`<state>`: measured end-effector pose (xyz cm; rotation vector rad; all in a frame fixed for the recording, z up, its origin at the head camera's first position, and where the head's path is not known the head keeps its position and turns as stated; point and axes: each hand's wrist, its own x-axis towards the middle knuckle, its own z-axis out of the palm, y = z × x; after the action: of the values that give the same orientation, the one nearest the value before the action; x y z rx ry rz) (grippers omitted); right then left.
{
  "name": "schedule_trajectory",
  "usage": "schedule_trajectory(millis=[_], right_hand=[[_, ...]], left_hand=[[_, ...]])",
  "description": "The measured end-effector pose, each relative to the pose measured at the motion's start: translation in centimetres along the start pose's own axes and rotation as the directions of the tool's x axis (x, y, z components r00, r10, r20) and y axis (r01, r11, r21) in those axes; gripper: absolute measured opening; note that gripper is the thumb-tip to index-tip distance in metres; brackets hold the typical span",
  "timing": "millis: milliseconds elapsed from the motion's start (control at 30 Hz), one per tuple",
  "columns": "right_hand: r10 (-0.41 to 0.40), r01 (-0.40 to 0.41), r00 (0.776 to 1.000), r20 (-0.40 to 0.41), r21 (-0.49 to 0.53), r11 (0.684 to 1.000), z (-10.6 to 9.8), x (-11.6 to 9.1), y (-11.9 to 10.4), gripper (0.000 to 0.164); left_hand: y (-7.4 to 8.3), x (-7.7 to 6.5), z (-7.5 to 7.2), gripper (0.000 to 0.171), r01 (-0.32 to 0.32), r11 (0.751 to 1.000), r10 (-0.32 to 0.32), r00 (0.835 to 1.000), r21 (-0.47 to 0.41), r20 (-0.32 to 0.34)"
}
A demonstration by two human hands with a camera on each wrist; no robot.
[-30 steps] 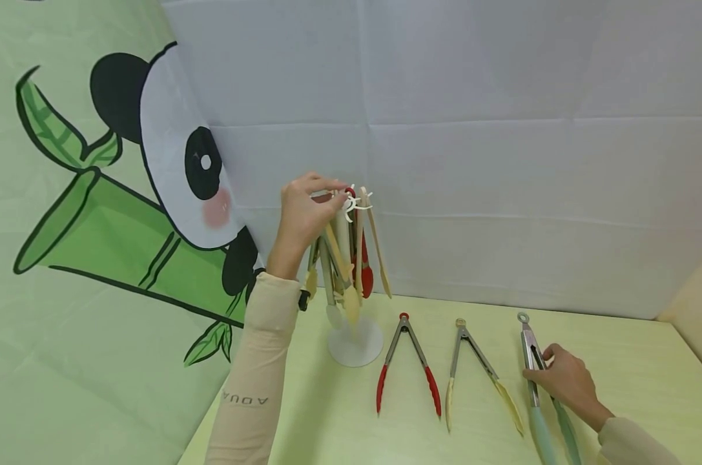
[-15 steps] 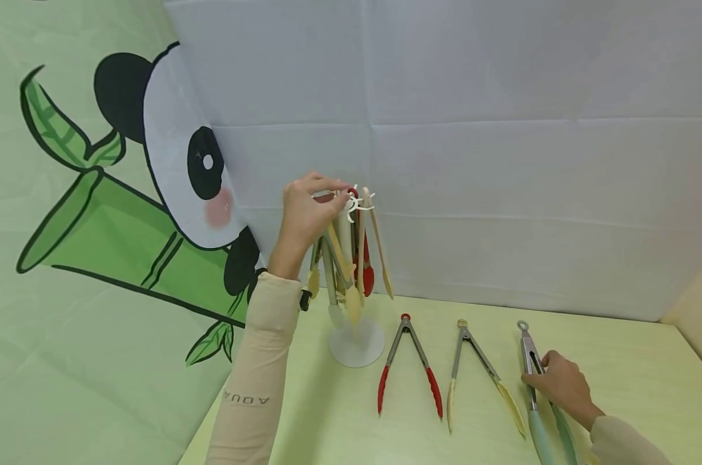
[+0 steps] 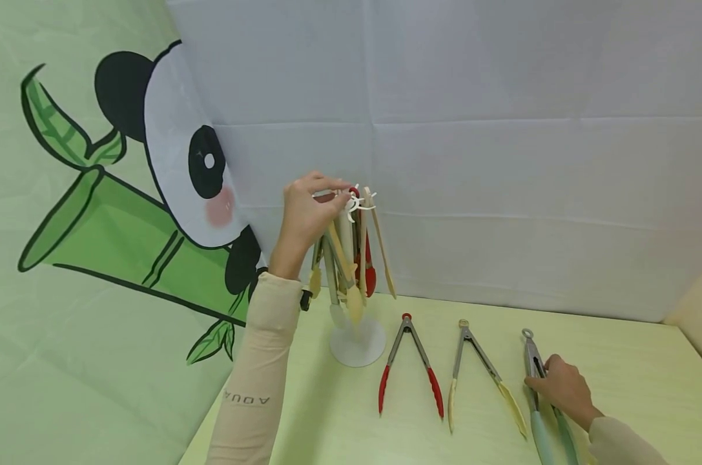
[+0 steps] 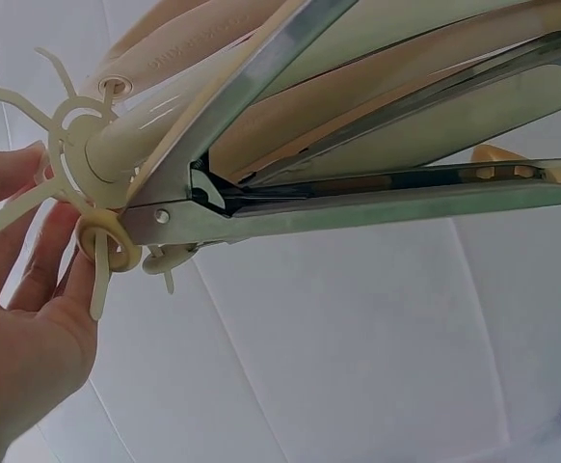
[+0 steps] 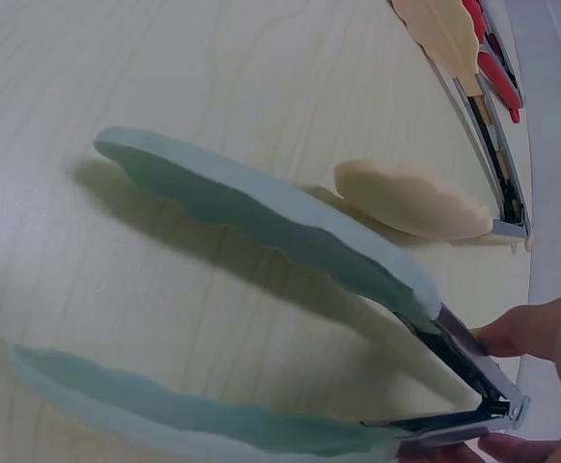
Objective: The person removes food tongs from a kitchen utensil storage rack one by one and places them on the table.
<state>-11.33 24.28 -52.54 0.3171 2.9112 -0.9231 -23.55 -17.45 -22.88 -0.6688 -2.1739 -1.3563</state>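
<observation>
My left hand (image 3: 312,203) is at the top of a cream-white utensil stand (image 4: 117,154), its thumb and fingers pinching around the hooks. Beige-ringed metal tongs (image 4: 290,218) hang from one hook, right by those fingers in the left wrist view. Several other tongs and utensils hang around the post. On the right, my right hand (image 3: 562,391) grips a pair of mint-green tongs (image 5: 271,212) by the metal arms near the hinge. The tongs' two arms are spread apart and point toward me, low over the table.
Red-tipped tongs (image 3: 434,391) and yellow-tipped tongs (image 3: 510,403) lie spread on the pale table (image 3: 635,361), between the stand and the mint-green tongs. A grey-white cloth (image 3: 502,194) hangs behind; a panda-print cloth (image 3: 124,213) is on the left.
My right hand has drawn the mint-green tongs slightly toward me along the table. My left hand has stayed at the stand's top, and the view has shifted a little.
</observation>
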Motion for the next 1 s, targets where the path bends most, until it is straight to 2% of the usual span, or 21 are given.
schedule_trajectory(millis=[400,1000], right_hand=[[-0.03,0.03,0.999,0.031,0.0,1.0,0.4,0.2,0.0,0.037],[-0.045,0.045,0.999,0.017,0.003,0.999,0.5,1.5,-0.5,0.035]], left_hand=[[-0.2,0.1,0.0,0.015,0.009,1.0,-0.008,1.0,0.011,-0.022],[-0.2,0.2,0.4,0.015,-0.006,1.0,0.006,1.0,0.003,-0.022]])
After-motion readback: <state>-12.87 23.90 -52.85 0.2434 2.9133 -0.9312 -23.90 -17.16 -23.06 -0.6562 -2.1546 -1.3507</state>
